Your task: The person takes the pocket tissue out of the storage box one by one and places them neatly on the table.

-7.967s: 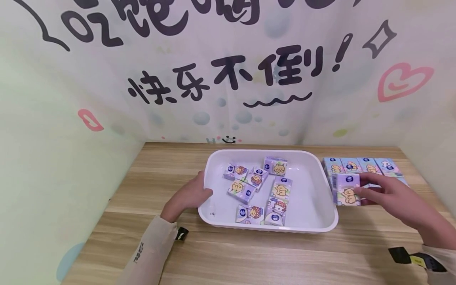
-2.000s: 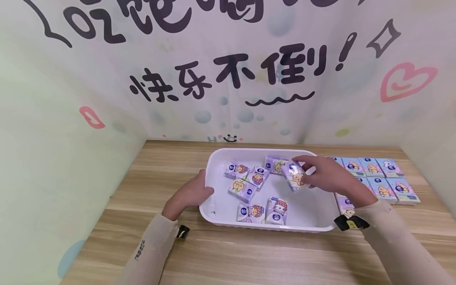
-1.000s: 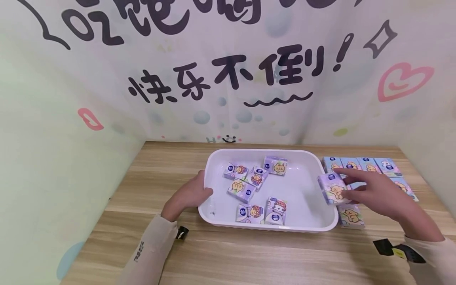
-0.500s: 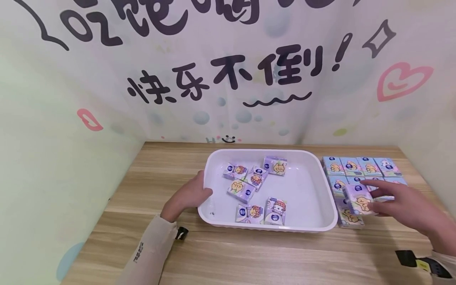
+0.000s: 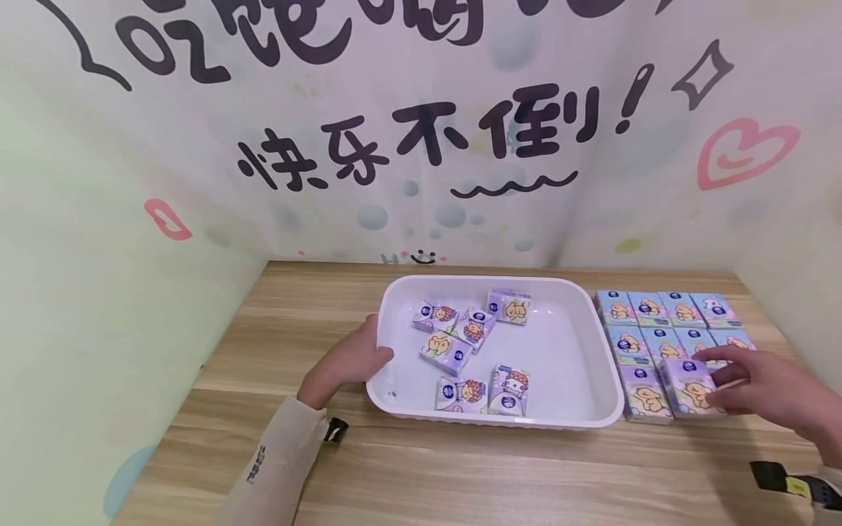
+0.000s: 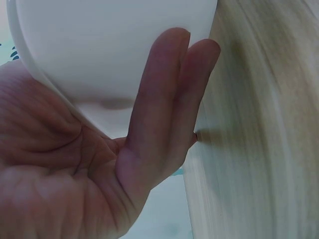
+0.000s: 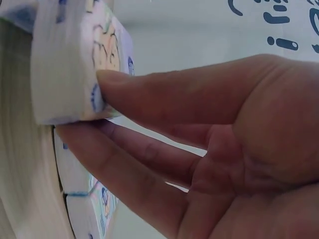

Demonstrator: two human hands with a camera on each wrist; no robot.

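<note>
My left hand grips the left rim of a white plastic bin, thumb over the edge. In the left wrist view, two fingers extend along the bin's outer wall. Between thumb and fingers, my right hand pinches a purple tissue pack printed with a cartoon bear. That pack is right beside another purple pack in the front row. In the right wrist view, the thumb presses the printed face of the held pack; whether its underside touches the table is unclear.
Two rows of blue tissue packs lie side by side right of the bin. Several purple packs are scattered inside it, mostly left and middle. The wooden table meets a printed curtain behind and a pale wall at left.
My right hand carried a purple pack out of the bin, rightward and down to the front row's second spot. An earlier purple pack was let go at that row's left end. Left hand unmoved.
</note>
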